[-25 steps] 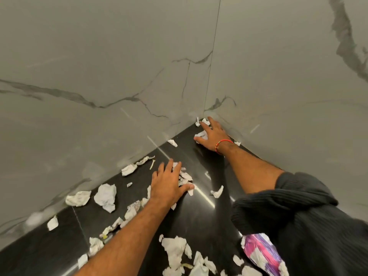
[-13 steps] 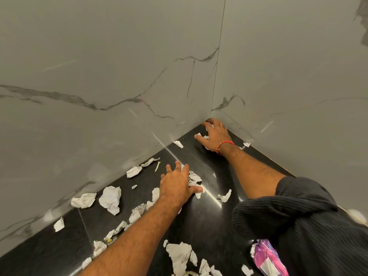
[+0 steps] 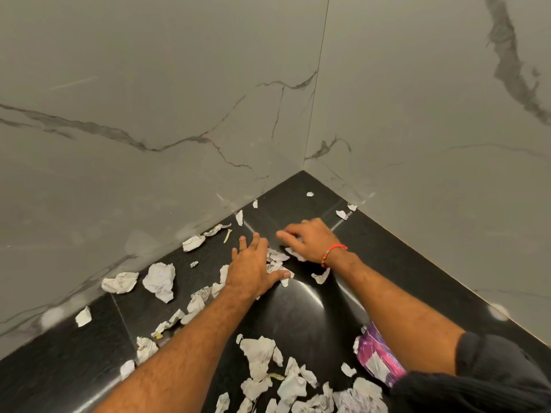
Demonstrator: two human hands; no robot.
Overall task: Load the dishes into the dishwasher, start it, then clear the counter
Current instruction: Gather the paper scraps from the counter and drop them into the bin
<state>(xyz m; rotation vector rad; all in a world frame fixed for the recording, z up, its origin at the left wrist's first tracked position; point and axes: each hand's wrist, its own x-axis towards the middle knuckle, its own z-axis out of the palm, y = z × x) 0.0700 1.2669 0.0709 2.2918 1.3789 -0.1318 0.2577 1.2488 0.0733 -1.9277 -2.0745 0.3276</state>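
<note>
- Many torn paper scraps [image 3: 159, 280] lie scattered over the dark table [image 3: 402, 263], thickest between the two hands and along the near edge.
- They look light, soft and crumpled, so raking them into one heap and scooping from beneath should suit; no shared axis, they point every way.
- Left hand [image 3: 253, 271] lies flat, fingers straight and spread, on scraps.
- Right hand [image 3: 310, 241] curls its fingers around some scraps.
- A pink wrapper [image 3: 377, 357] lies near the right elbow.

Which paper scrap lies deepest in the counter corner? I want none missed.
The small white scrap alone on the black counter, nearest where the two walls meet. The other scraps all lie farther out; both hands are short of it.
</note>
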